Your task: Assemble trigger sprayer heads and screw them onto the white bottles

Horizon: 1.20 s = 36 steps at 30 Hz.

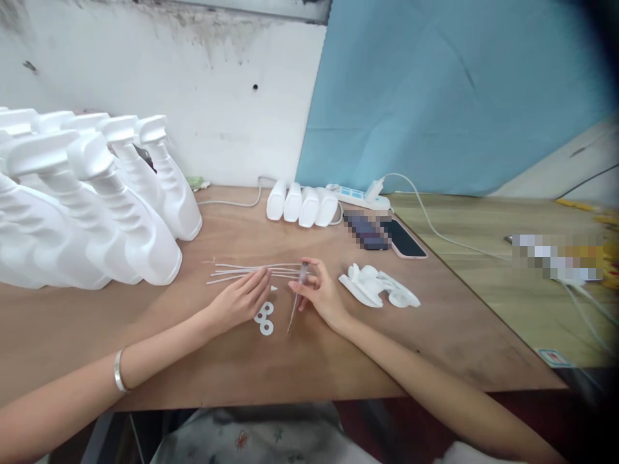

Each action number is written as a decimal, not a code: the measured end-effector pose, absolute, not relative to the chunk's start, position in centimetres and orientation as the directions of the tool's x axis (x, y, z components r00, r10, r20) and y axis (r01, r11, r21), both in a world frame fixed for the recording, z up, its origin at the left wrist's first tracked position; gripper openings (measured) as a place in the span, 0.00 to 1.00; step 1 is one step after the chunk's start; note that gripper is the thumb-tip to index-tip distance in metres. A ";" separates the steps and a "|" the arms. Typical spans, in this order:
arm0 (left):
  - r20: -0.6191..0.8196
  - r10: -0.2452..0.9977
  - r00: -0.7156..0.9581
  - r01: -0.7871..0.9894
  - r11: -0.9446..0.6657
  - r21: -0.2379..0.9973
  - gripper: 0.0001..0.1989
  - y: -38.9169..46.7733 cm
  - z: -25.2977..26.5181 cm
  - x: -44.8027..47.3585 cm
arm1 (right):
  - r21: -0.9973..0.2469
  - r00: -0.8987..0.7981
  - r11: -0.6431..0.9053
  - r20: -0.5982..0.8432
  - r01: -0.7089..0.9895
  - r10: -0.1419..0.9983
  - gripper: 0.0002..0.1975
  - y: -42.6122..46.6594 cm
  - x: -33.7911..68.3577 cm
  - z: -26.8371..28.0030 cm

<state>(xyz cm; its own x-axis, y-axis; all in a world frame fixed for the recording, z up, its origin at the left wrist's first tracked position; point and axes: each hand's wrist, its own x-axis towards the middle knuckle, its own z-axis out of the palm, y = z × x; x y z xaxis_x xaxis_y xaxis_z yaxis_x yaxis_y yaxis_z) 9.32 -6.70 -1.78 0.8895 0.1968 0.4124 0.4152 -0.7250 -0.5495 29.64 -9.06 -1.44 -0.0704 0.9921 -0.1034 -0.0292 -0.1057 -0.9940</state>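
Observation:
My left hand [244,298] lies over several thin white tubes [227,273], fingers pressed together; whatever is at their tips, if anything, is hidden. A small white pointed piece [273,289] shows beside those fingers. Just under the hand lie white ring washers [266,327], one partly covered. My right hand [319,293] is closed around the handle of what looks like a screwdriver [293,308], its thin shaft slanting down towards the tabletop. Right of that hand is a small heap of white plastic trigger and shell parts [380,285].
White spray bottles [155,245] crowd the left side. Several white caps or covers [300,205] stand in a row at the back, near a power strip [362,196] with a plugged cable. Phones [406,238] lie at the right. The brown table [464,348] meets a lighter surface there.

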 end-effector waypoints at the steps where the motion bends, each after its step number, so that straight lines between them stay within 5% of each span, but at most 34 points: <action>1: 0.420 0.190 0.887 0.416 -0.721 -0.554 0.15 -6.7 -1.9 9.2 | -0.994 -0.089 -0.105 -0.107 0.030 0.990 0.30 -9.0 29.8 -1.6; 4: 0.418 0.169 0.892 0.400 -0.726 -0.559 0.15 -6.8 -1.9 9.1 | -0.969 -0.147 -0.056 -0.093 0.239 0.985 0.26 -9.1 29.8 -1.7; 11: 0.438 0.201 0.876 0.430 -0.735 -0.524 0.19 -7.3 -0.3 8.7 | -0.729 -0.246 0.347 0.247 0.590 0.937 0.20 -10.2 29.2 -1.5; 16: 0.458 0.289 0.841 0.516 -0.683 -0.517 0.18 -7.4 0.3 8.7 | -0.608 -0.180 0.333 0.299 0.721 0.937 0.15 -10.8 29.0 -1.3; 23: 0.396 0.379 0.837 0.545 -0.644 -0.536 0.15 -6.4 4.0 11.9 | -0.270 -0.038 0.232 0.574 0.934 0.818 0.09 -11.5 34.6 2.6; 26: 0.371 0.305 0.877 0.475 -0.662 -0.580 0.16 -5.1 6.4 14.9 | -0.145 -0.068 0.168 0.524 0.975 0.849 0.10 -12.5 38.2 3.8; 29: 0.342 0.222 0.913 0.393 -0.701 -0.594 0.15 -3.9 7.2 18.7 | -0.030 -0.236 0.264 0.359 0.964 0.903 0.18 -13.8 40.2 3.4; 32: 0.337 0.137 0.932 0.324 -0.735 -0.596 0.15 -3.2 5.3 22.2 | 0.092 -0.348 0.335 0.249 0.938 0.904 0.24 -14.7 40.4 2.3; 36: 0.292 0.171 0.941 0.314 -0.763 -0.565 0.14 -3.3 0.9 24.6 | 0.167 -0.313 0.276 0.263 0.947 0.913 0.21 -14.7 39.6 1.0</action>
<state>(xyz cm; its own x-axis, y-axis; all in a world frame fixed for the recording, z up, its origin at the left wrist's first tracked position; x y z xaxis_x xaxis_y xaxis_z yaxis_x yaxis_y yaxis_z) 24.62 -3.30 0.88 0.9409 0.1712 0.2923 0.3142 -0.7631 -0.5647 39.55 -14.68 0.96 -0.3125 0.9129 0.2626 0.9466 0.2762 0.1665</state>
